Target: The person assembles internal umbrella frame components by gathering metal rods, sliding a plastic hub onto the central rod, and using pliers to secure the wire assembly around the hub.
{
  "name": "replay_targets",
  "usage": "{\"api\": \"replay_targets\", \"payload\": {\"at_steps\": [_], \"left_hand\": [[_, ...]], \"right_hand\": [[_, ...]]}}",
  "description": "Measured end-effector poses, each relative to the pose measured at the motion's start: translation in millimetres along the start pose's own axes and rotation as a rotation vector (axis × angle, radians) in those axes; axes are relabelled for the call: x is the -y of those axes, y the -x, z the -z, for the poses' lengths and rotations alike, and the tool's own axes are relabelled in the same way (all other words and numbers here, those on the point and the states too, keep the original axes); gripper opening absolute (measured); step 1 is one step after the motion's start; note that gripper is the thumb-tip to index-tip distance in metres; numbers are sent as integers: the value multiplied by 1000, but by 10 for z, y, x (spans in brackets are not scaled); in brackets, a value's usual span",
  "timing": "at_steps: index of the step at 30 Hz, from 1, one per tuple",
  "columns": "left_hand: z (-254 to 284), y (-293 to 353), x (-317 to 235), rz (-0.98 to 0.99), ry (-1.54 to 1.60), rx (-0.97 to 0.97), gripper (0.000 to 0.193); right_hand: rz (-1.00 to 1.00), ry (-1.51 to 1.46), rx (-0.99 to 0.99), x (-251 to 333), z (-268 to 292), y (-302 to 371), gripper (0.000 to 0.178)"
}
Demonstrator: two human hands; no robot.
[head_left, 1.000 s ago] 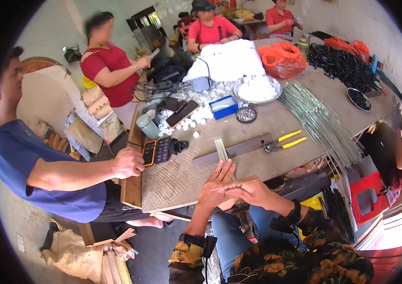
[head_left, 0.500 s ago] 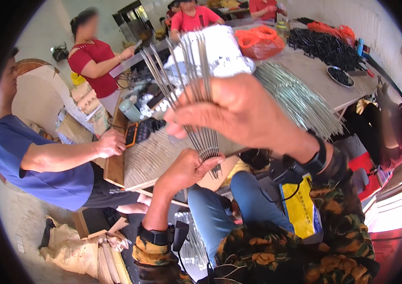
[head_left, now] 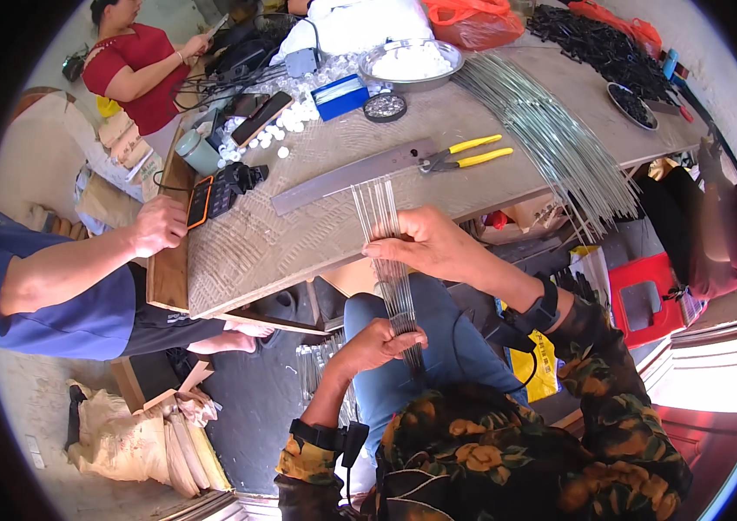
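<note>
Over my lap I hold a bundle of thin metal rods slanting up toward the table edge. My left hand is wrapped around the lower part, with the thumb laid across it. Higher up, my right hand pinches the same bundle between thumb and fingers. The upper ends of the rods fan out slightly above that hand. On the table beyond lie cutting pliers with yellow handles and a long flat metal strip.
A large sheaf of metal rods overhangs the table at right. Farther back are a metal bowl of white pieces, a blue box and a black pile. A person's hand is at the left edge.
Both my hands have lowered the rods toward my lap, and the right hand has drawn back from close to the view. More of the tabletop shows now.
</note>
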State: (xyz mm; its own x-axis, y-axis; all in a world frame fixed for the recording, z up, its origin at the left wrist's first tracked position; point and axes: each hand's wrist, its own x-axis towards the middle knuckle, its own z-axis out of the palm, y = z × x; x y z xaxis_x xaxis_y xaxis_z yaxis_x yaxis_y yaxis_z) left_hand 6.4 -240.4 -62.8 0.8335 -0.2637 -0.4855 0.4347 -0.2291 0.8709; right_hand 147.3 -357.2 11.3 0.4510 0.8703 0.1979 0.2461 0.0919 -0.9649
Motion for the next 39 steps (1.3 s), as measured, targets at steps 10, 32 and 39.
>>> {"api": "replay_targets", "payload": {"at_steps": [10,32,39], "left_hand": [[84,-227,301,-160,-1,89,24],[680,80,222,16,-320,108,34],[1888,174,-922,-279,-500,-539,19]], "right_hand": [[-86,-1,7,-223,35,-194,21],[-255,-381,-18,-466,-246,-511,14],[-212,-378,-110,-532,-204,-414,16]]}}
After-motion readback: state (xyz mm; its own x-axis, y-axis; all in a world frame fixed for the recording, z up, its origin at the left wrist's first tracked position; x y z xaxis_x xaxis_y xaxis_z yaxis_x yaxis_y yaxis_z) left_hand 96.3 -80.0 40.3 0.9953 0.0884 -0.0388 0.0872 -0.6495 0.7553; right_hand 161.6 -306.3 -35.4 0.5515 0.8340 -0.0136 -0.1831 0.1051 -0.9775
